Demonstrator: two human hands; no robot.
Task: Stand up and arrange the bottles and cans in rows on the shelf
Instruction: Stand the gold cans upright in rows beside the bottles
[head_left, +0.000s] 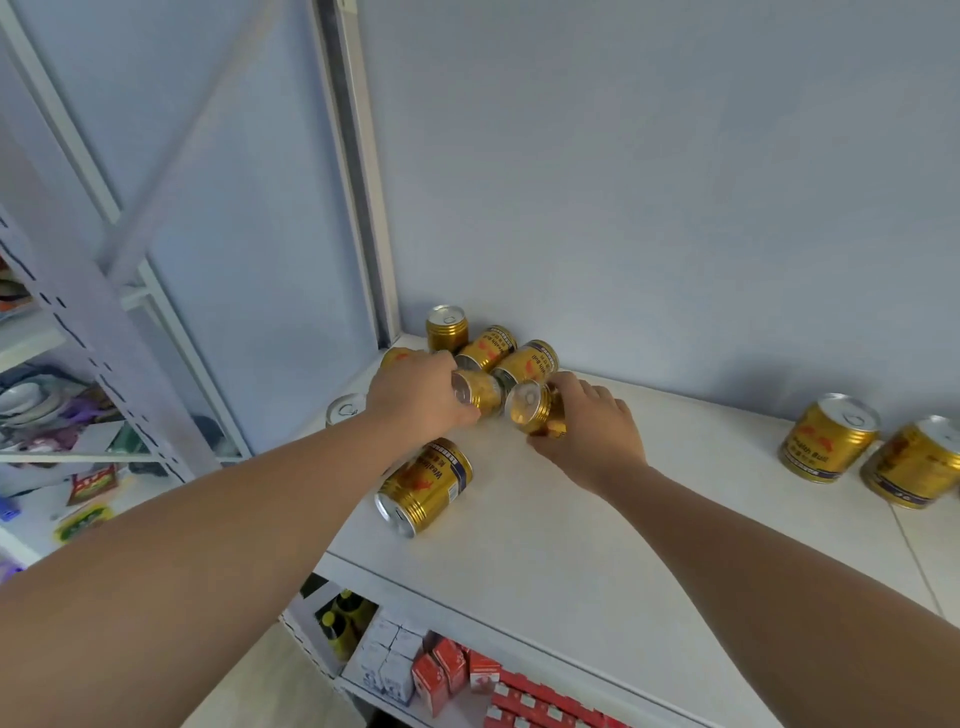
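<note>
Cans everywhere on this white shelf (597, 519), mostly bunched in the back left corner against the wall. I've got both hands in the pile. My left hand (415, 395) is wrapped over a gold can (475, 389) lying on its side, fingers curled round its body, silver end facing me. My right hand (587, 421) grips another gold can (532, 408), also tipped over, thumb below and fingers curled over the top, its gold end pointing my way. Those two cans are just about touching each other.

Behind them, two more tipped cans (488, 347) (530, 361) lie side by side near the wall, and one upright can (447, 325) stands right in the corner. Another can on its side (423, 486) sits nearer the front edge, just under my left forearm. There's a silver can top (345, 408) peeking out at the left edge of the shelf, mostly hidden by my arm, and a bit of another can (395, 357) behind my left hand, can't tell how it's lying.

Way off to the right, well apart from the pile, two standing cans (828, 439) (914, 462) sit close together. Red and white cartons (441, 670) are on the shelf below.
</note>
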